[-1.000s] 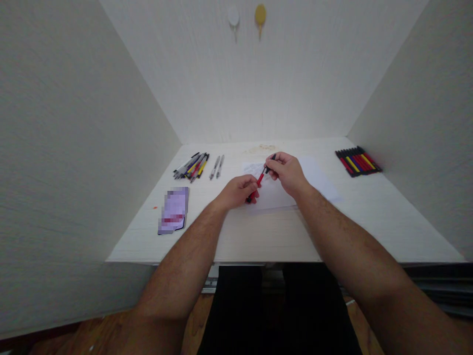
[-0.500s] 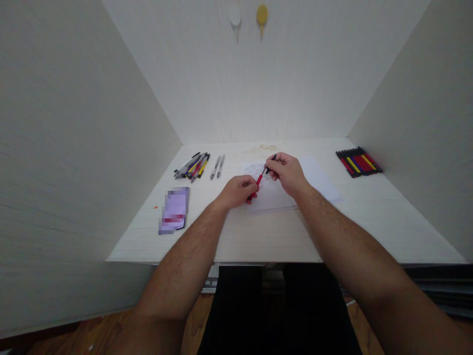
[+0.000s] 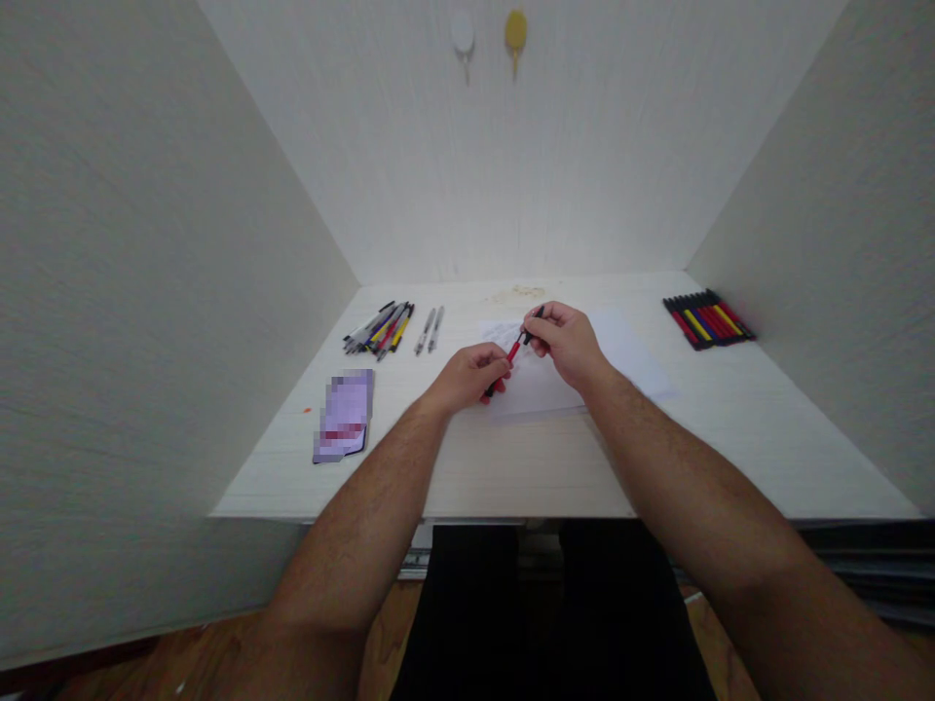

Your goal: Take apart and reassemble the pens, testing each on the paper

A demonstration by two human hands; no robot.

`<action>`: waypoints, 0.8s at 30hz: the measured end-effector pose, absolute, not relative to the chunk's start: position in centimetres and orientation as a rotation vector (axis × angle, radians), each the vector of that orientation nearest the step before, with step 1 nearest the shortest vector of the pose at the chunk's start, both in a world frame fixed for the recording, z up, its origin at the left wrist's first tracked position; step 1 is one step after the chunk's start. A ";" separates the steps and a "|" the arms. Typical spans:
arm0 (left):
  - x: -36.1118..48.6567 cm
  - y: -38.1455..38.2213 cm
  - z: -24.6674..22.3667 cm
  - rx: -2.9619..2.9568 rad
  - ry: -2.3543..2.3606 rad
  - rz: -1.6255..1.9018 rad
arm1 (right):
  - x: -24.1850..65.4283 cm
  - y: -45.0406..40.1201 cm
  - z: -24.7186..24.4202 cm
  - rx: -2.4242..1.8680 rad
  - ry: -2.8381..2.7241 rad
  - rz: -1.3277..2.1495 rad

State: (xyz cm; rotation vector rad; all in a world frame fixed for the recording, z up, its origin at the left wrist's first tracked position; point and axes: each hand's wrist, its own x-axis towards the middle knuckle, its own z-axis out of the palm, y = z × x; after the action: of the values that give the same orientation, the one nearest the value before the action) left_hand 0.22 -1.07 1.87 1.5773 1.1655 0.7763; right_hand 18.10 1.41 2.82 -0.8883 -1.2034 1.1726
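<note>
My left hand [image 3: 474, 378] is closed around the barrel of a red pen [image 3: 512, 352], which slants up to the right over the white paper [image 3: 544, 389]. Between the fingertips of my right hand [image 3: 566, 339] is a black pen part [image 3: 539, 313], perhaps its cap or tip piece. A thin refill seems to join this part to the red barrel. Both hands are just above the paper, close together. Handwriting shows faintly on the sheet's upper left.
Left of the paper lie two clear pens [image 3: 430, 330] and a loose pile of mixed pens [image 3: 380, 329]. A phone [image 3: 346, 414] rests nearer the front left. Several red, yellow and blue pens [image 3: 708, 319] form a neat row at the right. Walls enclose the white desk [image 3: 526, 477].
Both hands stay almost in place. The left hand has shifted slightly, and the black lower end of the red pen shows more clearly beneath it.
</note>
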 end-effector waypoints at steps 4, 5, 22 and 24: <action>0.2 -1.0 1.8 1.570 1.172 0.795 | 18.1 1.4 2.9 -0.893 -1.203 1.170; 0.2 -0.9 1.7 1.569 1.175 0.798 | 18.2 1.4 2.9 -0.896 -1.199 1.168; 0.2 -1.1 2.0 1.558 1.157 0.813 | 18.2 1.5 2.8 -0.843 -1.174 1.185; 0.2 -1.1 2.0 1.555 1.161 0.831 | 18.3 1.5 2.8 -0.842 -1.169 1.180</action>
State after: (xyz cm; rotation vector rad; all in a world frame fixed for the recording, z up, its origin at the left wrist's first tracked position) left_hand 0.18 -1.09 2.01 1.5546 1.1607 0.8305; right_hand 18.28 1.51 2.78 -0.8417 -1.1687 1.1803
